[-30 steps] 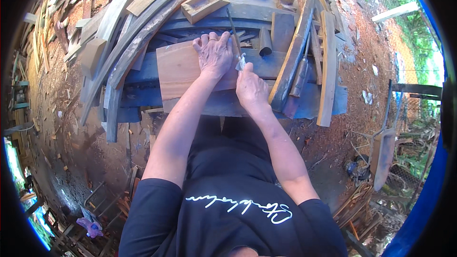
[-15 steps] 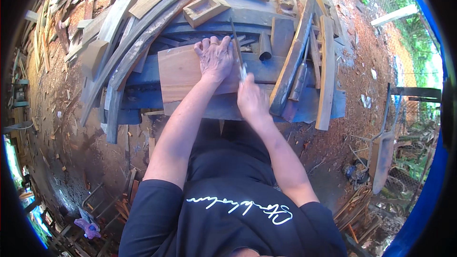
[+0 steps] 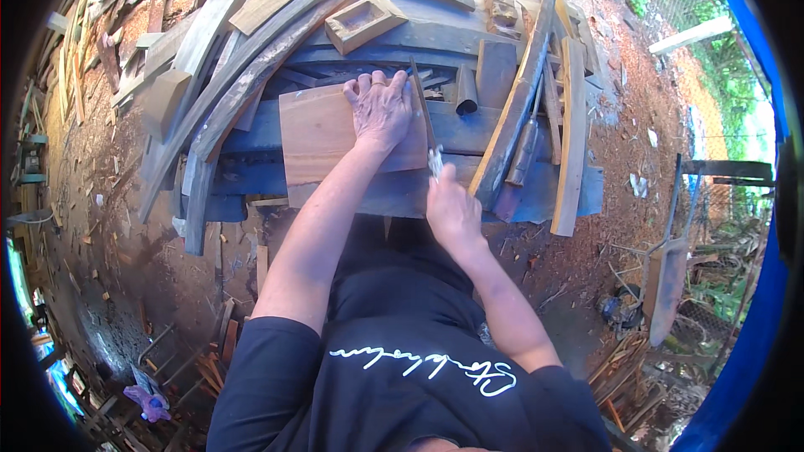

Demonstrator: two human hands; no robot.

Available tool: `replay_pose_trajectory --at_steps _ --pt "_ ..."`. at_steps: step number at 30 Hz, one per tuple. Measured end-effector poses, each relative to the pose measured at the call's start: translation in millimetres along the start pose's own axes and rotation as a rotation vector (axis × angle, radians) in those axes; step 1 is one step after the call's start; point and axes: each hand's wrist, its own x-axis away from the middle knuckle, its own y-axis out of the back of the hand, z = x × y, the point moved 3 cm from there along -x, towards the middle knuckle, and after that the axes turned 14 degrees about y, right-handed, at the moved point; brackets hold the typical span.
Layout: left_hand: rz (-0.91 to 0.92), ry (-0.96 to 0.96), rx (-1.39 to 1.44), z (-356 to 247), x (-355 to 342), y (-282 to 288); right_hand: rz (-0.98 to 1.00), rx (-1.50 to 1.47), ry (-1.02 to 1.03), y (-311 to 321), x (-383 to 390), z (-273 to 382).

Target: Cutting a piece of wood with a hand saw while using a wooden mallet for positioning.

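A flat reddish-brown wooden board point(image 3: 322, 138) lies across the dark bench. On its right half rests my left hand point(image 3: 381, 113), a ring on one finger, with the fingers bent at the far edge and gripping the board. My right hand point(image 3: 453, 209) is closed around the pale handle of a handsaw point(image 3: 425, 109). The saw's thin dark blade shows nearly edge-on, along the board's right edge and pointing away from me. Whether its teeth are in the wood cannot be made out.
Long curved planks point(image 3: 272, 63) lie left of the board. A hollowed wooden block point(image 3: 364, 23) sits beyond it. To the right are a dark short tube point(image 3: 466, 90), a chisel-like tool with a wooden handle point(image 3: 524, 151) and upright-lying strips point(image 3: 569, 134). A wheelbarrow point(image 3: 666, 285) stands far right.
My right hand has drawn the saw back toward me and slightly right. My left hand stays on the board, which has hardly moved.
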Motion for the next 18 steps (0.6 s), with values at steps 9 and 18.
replay_pose_trajectory --at_steps 9,18 --pt "-0.017 -0.024 0.031 -3 -1 -4 -0.148 0.004 0.073 3 -56 5" --pt "-0.026 -0.014 0.004 -3 -3 0 -0.111 0.012 0.055 5 -53 7"
